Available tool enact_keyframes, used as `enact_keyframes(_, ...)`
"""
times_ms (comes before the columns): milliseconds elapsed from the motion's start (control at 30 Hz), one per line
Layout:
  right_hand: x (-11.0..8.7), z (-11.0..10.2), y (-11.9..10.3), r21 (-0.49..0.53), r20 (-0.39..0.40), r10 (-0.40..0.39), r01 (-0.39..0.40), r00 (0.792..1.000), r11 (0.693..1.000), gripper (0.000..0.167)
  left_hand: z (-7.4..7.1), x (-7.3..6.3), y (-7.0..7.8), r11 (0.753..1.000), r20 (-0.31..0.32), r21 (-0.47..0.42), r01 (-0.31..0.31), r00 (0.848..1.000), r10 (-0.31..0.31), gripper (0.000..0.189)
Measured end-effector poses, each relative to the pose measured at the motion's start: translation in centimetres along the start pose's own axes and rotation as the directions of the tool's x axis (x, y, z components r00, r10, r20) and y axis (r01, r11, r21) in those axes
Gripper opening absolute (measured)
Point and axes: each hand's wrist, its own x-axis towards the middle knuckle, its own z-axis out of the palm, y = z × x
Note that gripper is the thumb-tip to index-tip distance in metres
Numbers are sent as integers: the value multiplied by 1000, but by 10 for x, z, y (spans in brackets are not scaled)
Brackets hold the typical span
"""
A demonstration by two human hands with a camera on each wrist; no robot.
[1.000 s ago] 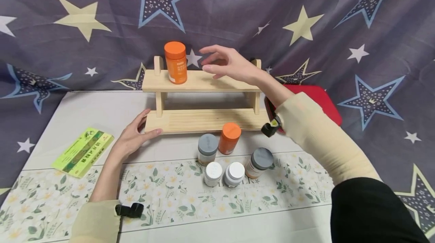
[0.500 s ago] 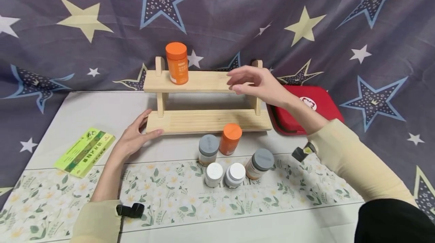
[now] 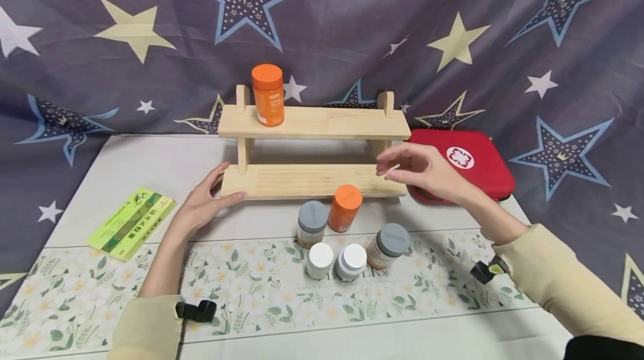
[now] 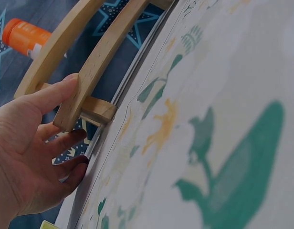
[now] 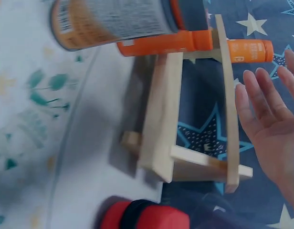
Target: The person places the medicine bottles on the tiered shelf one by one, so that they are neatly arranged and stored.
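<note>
A two-tier wooden shelf (image 3: 312, 181) stands at the back of the table. My left hand (image 3: 203, 203) holds the left end of its lower board, thumb on the front edge; the left wrist view shows the thumb (image 4: 58, 95) against the wood. My right hand (image 3: 422, 170) is in the air by the shelf's right end, fingers loosely bent, holding nothing. One orange bottle (image 3: 269, 96) stands upright on the top board at the left. Before the shelf stand another orange bottle (image 3: 345, 209), two grey-lidded jars (image 3: 312, 225) and two white bottles (image 3: 351, 262).
A red zip case (image 3: 483, 164) with a white emblem lies right of the shelf, close to my right hand. A flat green box (image 3: 132, 225) lies on the table at the left. Behind everything hangs a star-patterned cloth (image 3: 322, 30).
My right hand has come away from the top board, moving right and down. The red case is now more exposed. My left hand keeps its place on the shelf, and the bottles have not moved.
</note>
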Motion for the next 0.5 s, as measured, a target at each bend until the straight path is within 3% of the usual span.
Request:
enact_keyframes(300, -29, 1, 21, 40, 63, 28, -30, 998, 999, 42, -1, -1, -1, 1000, -3, -3, -7, 1000, 7, 108)
enact_keyframes(500, -45, 4, 38, 144, 170, 59, -84, 984, 986, 47, 0, 1, -2, 1000, -3, 0, -11, 1000, 11, 108)
